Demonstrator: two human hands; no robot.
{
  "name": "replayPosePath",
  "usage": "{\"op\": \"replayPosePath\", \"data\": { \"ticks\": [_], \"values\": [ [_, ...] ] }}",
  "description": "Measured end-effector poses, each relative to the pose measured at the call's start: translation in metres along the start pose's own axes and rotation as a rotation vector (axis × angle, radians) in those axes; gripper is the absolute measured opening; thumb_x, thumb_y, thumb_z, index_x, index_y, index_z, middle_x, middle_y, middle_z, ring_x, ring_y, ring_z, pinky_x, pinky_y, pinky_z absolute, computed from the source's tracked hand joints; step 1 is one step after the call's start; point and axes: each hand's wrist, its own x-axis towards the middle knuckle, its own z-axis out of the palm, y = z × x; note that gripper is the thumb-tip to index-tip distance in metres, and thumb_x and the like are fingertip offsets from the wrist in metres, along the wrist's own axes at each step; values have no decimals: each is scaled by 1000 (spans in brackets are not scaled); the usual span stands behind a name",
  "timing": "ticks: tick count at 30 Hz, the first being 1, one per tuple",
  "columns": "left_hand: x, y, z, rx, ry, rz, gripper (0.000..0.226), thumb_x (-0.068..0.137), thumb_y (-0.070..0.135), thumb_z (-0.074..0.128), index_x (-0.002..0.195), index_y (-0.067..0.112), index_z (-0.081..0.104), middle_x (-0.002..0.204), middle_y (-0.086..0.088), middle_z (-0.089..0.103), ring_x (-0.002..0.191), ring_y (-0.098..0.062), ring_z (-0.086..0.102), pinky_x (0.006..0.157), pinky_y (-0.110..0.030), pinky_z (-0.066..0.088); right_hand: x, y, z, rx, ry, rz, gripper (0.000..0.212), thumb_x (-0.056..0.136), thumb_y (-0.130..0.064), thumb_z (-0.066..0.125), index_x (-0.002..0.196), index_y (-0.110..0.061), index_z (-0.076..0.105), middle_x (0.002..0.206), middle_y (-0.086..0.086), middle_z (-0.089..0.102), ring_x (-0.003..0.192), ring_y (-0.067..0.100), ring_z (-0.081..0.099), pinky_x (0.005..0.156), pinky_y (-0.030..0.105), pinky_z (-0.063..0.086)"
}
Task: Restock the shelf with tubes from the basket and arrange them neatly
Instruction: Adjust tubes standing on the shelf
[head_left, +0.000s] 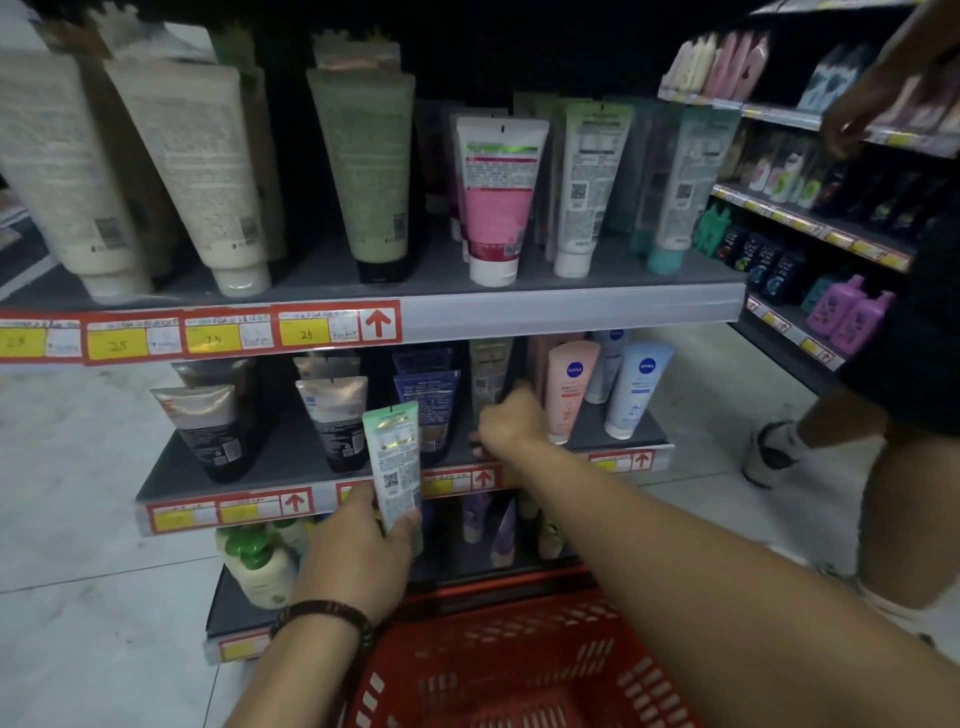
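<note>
While clamping a pale green tube (397, 462) between thumb and curled fingers, holds the left hand (358, 545) just in front of the middle shelf (291, 457), at its price strip (234, 512); tube upright, crimped end up, lower end buried in the grip. Reaches with the right hand (511, 423) onto that same shelf, knuckles to the camera, fingers curled in against an olive-grey tube (488, 374) between a dark blue tube (428, 405) and a peach tube (569, 389); cannot tell whether gripping or merely touching. Just right of the peach one, a pale blue tube (636, 389), cap down. Below both forearms, a red basket (519, 665), near the bottom shelf (228, 613). Far right, another person's hand (847, 124) at the neighbouring racks (810, 223).
</note>
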Motion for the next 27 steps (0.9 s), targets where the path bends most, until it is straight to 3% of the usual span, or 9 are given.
{"op": "replayPosePath", "data": {
  "ticks": [3, 7, 11, 13, 15, 17, 20, 24, 27],
  "values": [
    [4, -2, -2, -7, 10, -2, 30, 103, 44, 72, 129, 32, 66, 123, 2, 77, 113, -29, 72, 90, -40, 55, -16, -15, -4, 12, 47, 6, 32, 99, -28, 71, 128, -35, 59, 112, 4, 75, 75, 33, 82, 59, 49, 70],
    [7, -4, -4, -16, 25, -4, 33, 102, 47, 70, 133, 35, 65, 123, 6, 78, 111, -26, 73, 93, -42, 59, 1, -5, 6, 10, 80, 0, 28, 90, -40, 67, 117, -40, 60, 110, 2, 77, 80, 35, 82, 68, 54, 71],
    [10, -7, -7, -21, 22, -20, 25, 103, 45, 70, 126, 35, 64, 114, 7, 78, 104, -24, 73, 90, -41, 59, 10, 0, 8, -24, 103, 5, 42, 80, -54, 73, 111, -27, 63, 106, 8, 80, 83, 38, 81, 75, 52, 71],
    [11, -9, -9, -25, 19, -21, 25, 103, 44, 70, 125, 35, 64, 112, 8, 78, 101, -23, 72, 87, -39, 58, -17, -22, -4, -46, 112, 9, 54, 82, -58, 80, 118, -19, 67, 115, 13, 80, 96, 39, 80, 84, 39, 66],
    [10, -10, -10, -32, 17, -26, 25, 102, 45, 71, 125, 38, 64, 107, 11, 75, 98, -20, 71, 85, -37, 56, -30, -32, -12, -96, 99, 3, 58, 90, -48, 83, 131, -11, 66, 129, 16, 75, 117, 42, 74, 86, 31, 51],
    [10, -10, -11, -27, 12, -30, 25, 101, 47, 70, 124, 40, 63, 107, 13, 75, 98, -20, 72, 87, -38, 58, -34, -33, -17, -145, 87, -16, 49, 96, -35, 79, 136, -10, 63, 135, 17, 72, 126, 43, 69, 86, 32, 46],
    [9, -10, -12, -24, 5, -35, 23, 101, 47, 70, 122, 41, 63, 107, 14, 75, 102, -21, 73, 92, -42, 61, -38, -33, -18, -214, 83, -70, 38, 101, -26, 76, 133, -10, 65, 135, 17, 72, 126, 43, 70, 86, 33, 48],
    [8, -8, -12, -16, 4, -26, 25, 100, 50, 70, 123, 43, 62, 107, 15, 73, 105, -23, 74, 93, -43, 61, -40, -36, -16, -276, 105, -79, 56, 98, -40, 82, 136, -6, 59, 138, 19, 70, 128, 42, 69, 98, 41, 57],
    [7, -6, -12, -8, 6, -18, 28, 101, 50, 70, 127, 42, 62, 109, 15, 73, 106, -23, 74, 92, -43, 61, -40, -36, -18, -313, 82, -68, 57, 94, -36, 85, 137, -8, 60, 138, 17, 70, 129, 41, 69, 99, 40, 57]
  ]
}}
